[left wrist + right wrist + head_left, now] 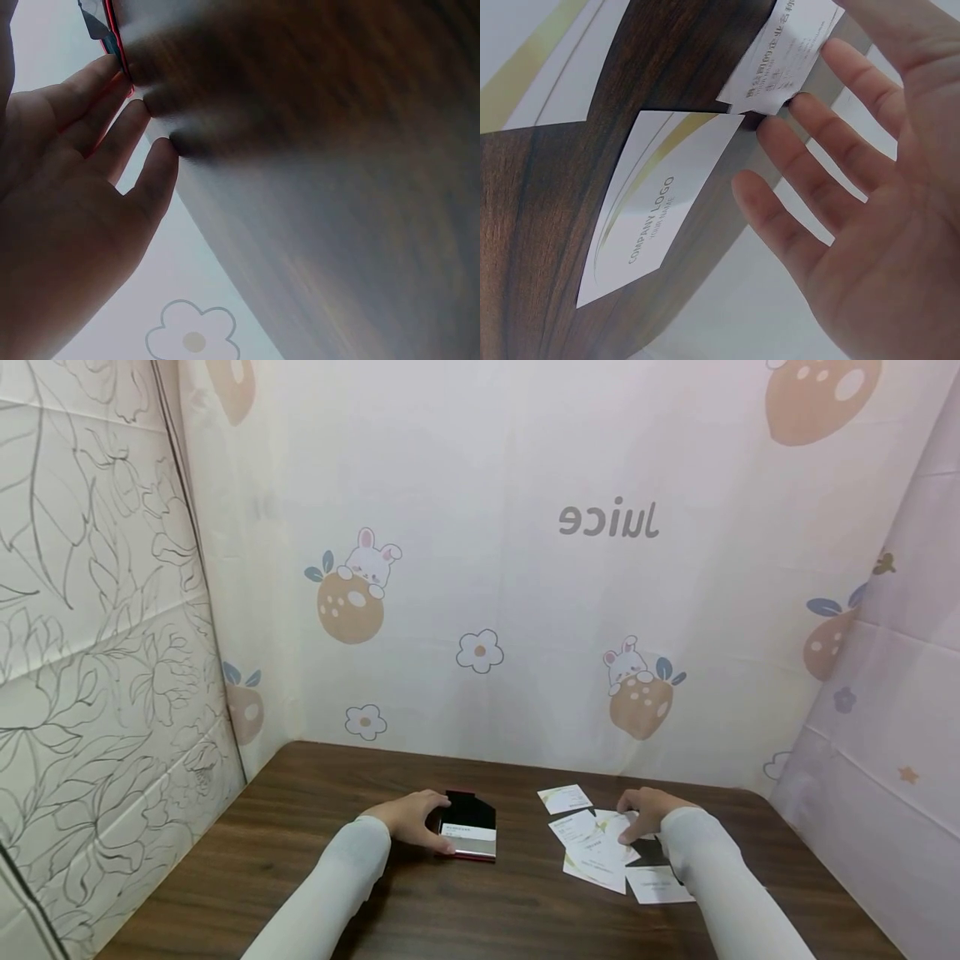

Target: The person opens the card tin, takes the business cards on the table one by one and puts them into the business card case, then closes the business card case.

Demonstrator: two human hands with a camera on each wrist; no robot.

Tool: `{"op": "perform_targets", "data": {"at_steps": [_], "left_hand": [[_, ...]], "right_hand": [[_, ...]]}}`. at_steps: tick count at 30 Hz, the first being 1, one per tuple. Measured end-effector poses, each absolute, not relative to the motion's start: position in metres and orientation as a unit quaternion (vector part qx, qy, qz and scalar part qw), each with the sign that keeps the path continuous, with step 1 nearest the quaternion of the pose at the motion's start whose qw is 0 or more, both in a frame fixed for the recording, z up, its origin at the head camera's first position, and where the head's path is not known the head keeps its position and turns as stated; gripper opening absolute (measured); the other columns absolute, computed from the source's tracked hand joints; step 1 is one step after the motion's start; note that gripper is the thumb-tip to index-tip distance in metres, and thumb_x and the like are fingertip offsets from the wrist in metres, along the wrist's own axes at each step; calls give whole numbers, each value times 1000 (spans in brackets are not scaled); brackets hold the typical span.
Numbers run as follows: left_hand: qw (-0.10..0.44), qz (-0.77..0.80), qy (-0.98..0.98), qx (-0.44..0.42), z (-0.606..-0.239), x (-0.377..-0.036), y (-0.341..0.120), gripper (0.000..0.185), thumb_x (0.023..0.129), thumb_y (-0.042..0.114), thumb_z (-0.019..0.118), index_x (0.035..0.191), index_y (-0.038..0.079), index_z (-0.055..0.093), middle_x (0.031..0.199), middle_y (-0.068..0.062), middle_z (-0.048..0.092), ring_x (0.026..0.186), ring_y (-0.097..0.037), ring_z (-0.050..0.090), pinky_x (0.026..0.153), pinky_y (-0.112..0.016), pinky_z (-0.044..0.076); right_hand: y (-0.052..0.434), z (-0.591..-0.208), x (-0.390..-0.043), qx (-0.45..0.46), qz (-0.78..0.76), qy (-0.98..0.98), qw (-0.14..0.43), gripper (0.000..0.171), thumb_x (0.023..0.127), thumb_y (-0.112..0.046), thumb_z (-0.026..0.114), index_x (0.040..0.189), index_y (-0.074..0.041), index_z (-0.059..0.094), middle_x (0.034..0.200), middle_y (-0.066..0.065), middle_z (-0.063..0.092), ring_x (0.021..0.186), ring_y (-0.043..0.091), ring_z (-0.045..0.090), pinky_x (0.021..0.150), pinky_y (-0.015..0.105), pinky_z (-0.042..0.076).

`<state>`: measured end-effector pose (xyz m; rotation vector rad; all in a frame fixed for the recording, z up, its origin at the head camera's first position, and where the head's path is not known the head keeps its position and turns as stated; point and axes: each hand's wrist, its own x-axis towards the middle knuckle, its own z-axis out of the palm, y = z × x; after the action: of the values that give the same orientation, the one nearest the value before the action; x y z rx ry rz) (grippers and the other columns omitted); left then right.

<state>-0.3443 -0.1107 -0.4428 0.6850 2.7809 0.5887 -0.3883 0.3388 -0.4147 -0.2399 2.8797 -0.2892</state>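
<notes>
- Both hands down on the desk [465, 910]: my left hand [408, 817] curls round the near-left edge of the card case [471, 828], gripping it; right hand [647, 810] lies flat, fingers straight, on the loose cards.
- Case lies open, centre-left, well apart from the pile.
- Business cards [596, 852] scattered right of centre, overlapping; one [660, 202] reads "COMPANY LOGO".
- Step, I reckon: picking a card to load. Next needs a clean pinch on 1 card, w/ case kept steady.

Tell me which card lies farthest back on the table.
The lone card left of the right hand; it lies apart, behind the overlapping pile.
</notes>
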Motion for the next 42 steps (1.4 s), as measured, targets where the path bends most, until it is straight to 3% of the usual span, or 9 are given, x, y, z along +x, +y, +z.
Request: {"op": "perform_targets", "data": {"at_steps": [14,21,28,34,42], "left_hand": [[110,202,946,230,-439,-339,-109,84,79,55,80,144,11,51,148,-9,46,135,-28,44,107,-51,40],[108,203,946,230,-439,-340,-110,85,79,55,80,145,11,50,148,-9,46,136,-27,43,107,-50,39],[109,203,945,231,-440,-340,-110,84,79,54,80,145,11,50,148,-9,46,136,-27,44,107,-50,39],[108,202,946,231,-439,-340,-110,84,79,53,81,144,10,51,147,-10,47,135,-28,44,107,-51,39],[106,203,945,234,-440,-340,-110,84,79,53,81,144,9,51,147,-10,47,135,-28,44,108,-50,39]], "right_hand": [[343,-417,-390,-97,-83,984,123,48,71,-40,90,100,-14,62,100,6,60,88,24,57,83,51,49],[344,-418,-391,-97,-82,985,115,51,72,-42,89,105,-13,63,103,7,59,93,26,58,87,54,49],[349,-422,-389,-76,-90,986,114,52,71,-47,89,97,-12,59,95,7,53,85,26,53,77,47,48],[351,-425,-388,-68,-108,986,104,56,70,-47,90,97,-10,56,91,5,57,82,24,54,74,43,47],[356,-429,-382,-97,-158,980,66,52,72,-41,90,101,-10,59,97,6,62,89,26,57,84,53,48]]}}
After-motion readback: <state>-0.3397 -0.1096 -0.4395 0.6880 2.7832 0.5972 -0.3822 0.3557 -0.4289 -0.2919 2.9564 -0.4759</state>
